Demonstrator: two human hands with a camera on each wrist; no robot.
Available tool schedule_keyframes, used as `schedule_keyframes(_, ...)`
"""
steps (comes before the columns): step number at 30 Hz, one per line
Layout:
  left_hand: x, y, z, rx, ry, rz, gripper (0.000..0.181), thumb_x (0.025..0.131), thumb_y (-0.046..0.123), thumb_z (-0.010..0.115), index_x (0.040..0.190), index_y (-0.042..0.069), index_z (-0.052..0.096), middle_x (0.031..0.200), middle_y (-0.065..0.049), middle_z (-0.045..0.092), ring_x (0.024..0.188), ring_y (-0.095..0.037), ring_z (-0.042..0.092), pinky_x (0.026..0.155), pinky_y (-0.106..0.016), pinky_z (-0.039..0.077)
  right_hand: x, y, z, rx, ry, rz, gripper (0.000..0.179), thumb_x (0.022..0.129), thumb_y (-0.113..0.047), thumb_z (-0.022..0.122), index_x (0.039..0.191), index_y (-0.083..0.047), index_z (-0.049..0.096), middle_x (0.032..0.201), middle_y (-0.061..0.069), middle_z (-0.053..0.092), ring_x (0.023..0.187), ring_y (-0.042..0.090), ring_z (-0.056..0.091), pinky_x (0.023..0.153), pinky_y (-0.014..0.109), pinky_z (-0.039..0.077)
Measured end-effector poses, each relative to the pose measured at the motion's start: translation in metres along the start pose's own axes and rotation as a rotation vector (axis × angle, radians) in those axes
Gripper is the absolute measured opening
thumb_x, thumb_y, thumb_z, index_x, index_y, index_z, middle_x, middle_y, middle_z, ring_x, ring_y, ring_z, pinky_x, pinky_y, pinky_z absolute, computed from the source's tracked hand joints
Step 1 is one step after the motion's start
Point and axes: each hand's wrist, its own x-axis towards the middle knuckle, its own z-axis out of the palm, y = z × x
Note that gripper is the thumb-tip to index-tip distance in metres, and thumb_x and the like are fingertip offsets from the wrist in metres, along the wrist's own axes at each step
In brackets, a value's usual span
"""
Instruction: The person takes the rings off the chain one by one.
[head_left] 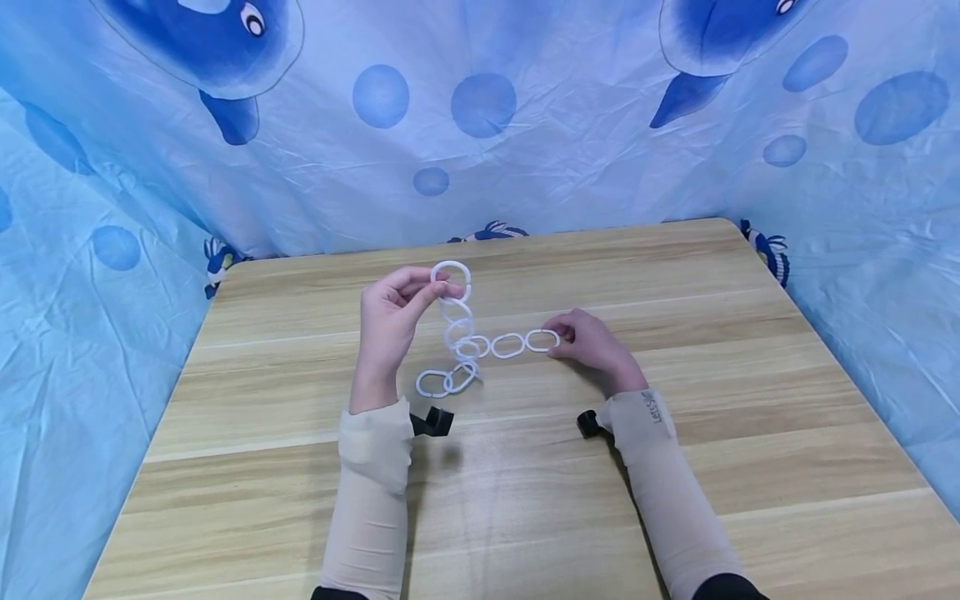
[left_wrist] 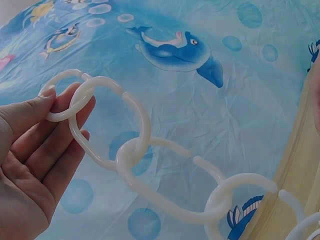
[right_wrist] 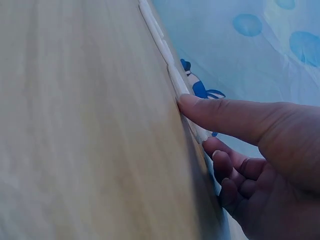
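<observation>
A chain of white plastic oval links (head_left: 508, 356) runs between the two hands. My left hand (head_left: 385, 325) is raised above the table and pinches the link at the chain's upper end between thumb and fingers. From there the linked ovals (left_wrist: 172, 205) hang down in the left wrist view, each with a small gap in its ring. My right hand (head_left: 596, 346), low at the tabletop, holds the link at the chain's right end (head_left: 542, 351) between thumb and index finger. Between the hands, a short branch of links (head_left: 432, 396) lies on the table toward the left.
The wood-grain table (head_left: 525, 500) spreads beneath both arms. A blue cloth (head_left: 315, 167) printed with whales and bubbles hangs behind the table and along its sides. A small black wrist mount (head_left: 433, 422) juts inward from the left sleeve, and another (head_left: 588, 423) from the right.
</observation>
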Motion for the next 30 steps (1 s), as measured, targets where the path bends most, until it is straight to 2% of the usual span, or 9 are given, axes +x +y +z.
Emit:
schedule_keyframes(10,-0.001,0.0,0.0,-0.003,0.0,0.001,0.023,0.091,0.003,0.065,0.101,-0.018,0.062,0.081,0.01,0.076,0.081,-0.008,0.073,0.091,-0.027,0.057,0.001,-0.009,0.005,0.017,-0.016,-0.011,0.038,0.078,-0.014,0.08,0.114,-0.007,0.069,0.091,0.006,0.061,0.084,0.019,0.05,0.075,0.027,0.041)
schedule_keyframes(15,-0.001,0.0,0.001,-0.008,0.003,-0.002,0.022,0.091,0.003,0.065,0.1,-0.016,0.063,0.081,0.009,0.076,0.081,-0.009,0.073,0.09,-0.027,0.057,-0.001,-0.011,0.006,0.046,-0.031,0.028,0.041,0.078,-0.015,0.08,0.117,-0.006,0.067,0.097,0.008,0.06,0.088,0.02,0.053,0.078,0.028,0.044)
schedule_keyframes(20,-0.001,0.001,0.001,-0.005,-0.003,-0.002,0.024,0.091,0.003,0.065,0.102,-0.019,0.061,0.081,0.01,0.076,0.081,-0.008,0.073,0.091,-0.027,0.057,-0.003,-0.015,0.006,0.108,-0.052,0.046,0.044,0.079,-0.016,0.079,0.12,-0.006,0.064,0.102,0.009,0.062,0.092,0.02,0.056,0.083,0.029,0.047)
schedule_keyframes(30,-0.002,0.0,0.001,0.001,0.004,-0.007,0.019,0.09,0.004,0.066,0.1,-0.012,0.065,0.081,0.01,0.076,0.081,-0.009,0.073,0.092,-0.027,0.057,-0.003,-0.019,0.004,0.27,-0.052,0.065,0.05,0.081,-0.015,0.078,0.127,-0.007,0.06,0.105,0.011,0.064,0.094,0.02,0.057,0.081,0.026,0.05)
